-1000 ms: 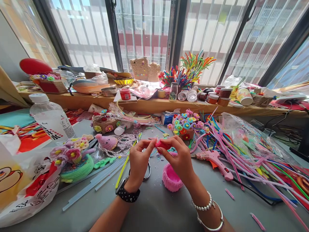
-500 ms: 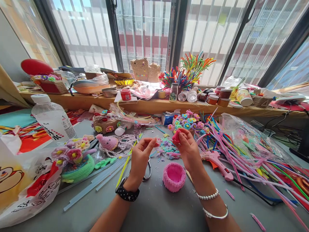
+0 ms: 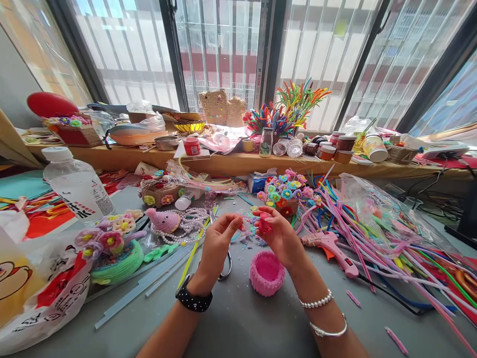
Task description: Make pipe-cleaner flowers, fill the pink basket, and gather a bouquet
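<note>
My right hand (image 3: 280, 237) is closed around a small red-pink fuzzy piece (image 3: 264, 223), held above the grey table. My left hand (image 3: 218, 243) is beside it, a little apart, with fingertips pinched on a tiny pink bit that I cannot make out clearly. Below and between both hands stands a small pink woven cup (image 3: 267, 272). A pair of scissors (image 3: 224, 268) lies under my left wrist, mostly hidden. Small coloured flower bits (image 3: 249, 229) are scattered just beyond my fingers.
A pink glue gun (image 3: 331, 246) and a heap of coloured pipe cleaners (image 3: 376, 233) lie to the right. A green woven basket with flowers (image 3: 115, 253), a water bottle (image 3: 80, 186) and a plastic bag (image 3: 33, 293) stand left. A flower basket (image 3: 286, 196) sits behind.
My hands, joined on the red-pink piece a second ago, have come apart. The right hand kept the piece, lifted it away, then brought it back toward the left hand.
</note>
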A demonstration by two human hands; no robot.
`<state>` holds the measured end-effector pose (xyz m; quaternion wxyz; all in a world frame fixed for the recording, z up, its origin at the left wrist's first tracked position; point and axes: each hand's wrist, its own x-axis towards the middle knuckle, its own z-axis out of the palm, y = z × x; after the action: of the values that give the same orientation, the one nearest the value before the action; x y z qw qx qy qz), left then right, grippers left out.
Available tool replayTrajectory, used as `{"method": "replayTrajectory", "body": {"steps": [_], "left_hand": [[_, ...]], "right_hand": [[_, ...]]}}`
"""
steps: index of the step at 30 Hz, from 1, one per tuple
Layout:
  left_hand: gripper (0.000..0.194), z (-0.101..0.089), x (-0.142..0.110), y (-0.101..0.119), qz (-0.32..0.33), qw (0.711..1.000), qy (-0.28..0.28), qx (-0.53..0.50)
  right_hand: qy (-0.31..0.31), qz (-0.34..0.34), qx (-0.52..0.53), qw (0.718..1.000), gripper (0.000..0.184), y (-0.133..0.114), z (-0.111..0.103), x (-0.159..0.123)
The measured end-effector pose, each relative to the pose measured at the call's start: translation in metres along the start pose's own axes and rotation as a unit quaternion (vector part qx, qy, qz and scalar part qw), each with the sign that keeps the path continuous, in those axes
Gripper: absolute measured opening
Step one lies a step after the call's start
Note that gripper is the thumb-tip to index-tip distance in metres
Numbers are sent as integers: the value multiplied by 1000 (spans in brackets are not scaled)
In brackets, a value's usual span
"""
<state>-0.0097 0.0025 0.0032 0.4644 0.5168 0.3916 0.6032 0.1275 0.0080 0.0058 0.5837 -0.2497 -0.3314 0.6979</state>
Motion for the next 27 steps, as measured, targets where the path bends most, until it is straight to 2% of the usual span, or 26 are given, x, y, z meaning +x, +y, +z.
{"method": "replayTrajectory", "body": {"steps": [6,9,13,15,18,21,25,27], "left_hand": [[16,0,1,-1,-27,998,-7,-51],[17,-1,2,-3,-55,994,-36,-93],[20,-2,2,-2,-84,985,-75,-130],[23,-3,2,0,-97,981,-87,-147],[25,-6,3,3,-103,980,-99,-141],[26,-8,3,5,-107,978,-115,-141],[29,-5,0,6,-142,955,-168,-201],[29,-3,-2,7,-160,943,-174,-234]], "right_hand": [[-39,22,-27,999,19,1,2,-1],[-55,4,-128,990,24,1,0,0],[-90,-6,-285,954,36,-1,-4,-1],[-101,-10,-325,940,33,-2,-5,-2],[-111,-30,-336,935,22,-4,-6,-2],[-119,-40,-317,940,19,-6,-6,-3],[-135,-59,-292,945,17,-8,-4,-3],[-147,-61,-286,945,17,-7,-4,-2]]}}
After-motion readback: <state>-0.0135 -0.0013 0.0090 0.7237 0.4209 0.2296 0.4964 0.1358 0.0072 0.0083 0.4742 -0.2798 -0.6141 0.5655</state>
